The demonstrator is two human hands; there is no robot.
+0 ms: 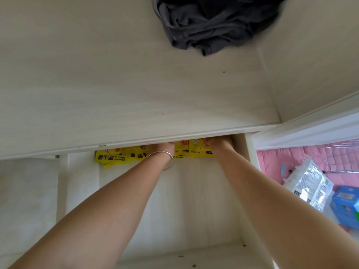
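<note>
Now, both forearms stretch from the near edge over the pale floor of an open drawer (194, 200), reaching right to its back. That is where the yellow hand-warmer packets (111, 158) lie, in a row against the rear wall and partly tucked beneath the shelf lip (174, 137), so a deep reach seems the only way to get at them. The left hand (162, 148), with a silver bangle (167, 160) at the wrist, and the right hand (218, 143) both rest on the packets towards the right end of the row. Their fingers go under the lip, so I cannot tell whether they are spread or closed on a packet. Beyond, on the shelf (136, 94), a crumpled dark garment (209, 26) lies well apart.
</note>
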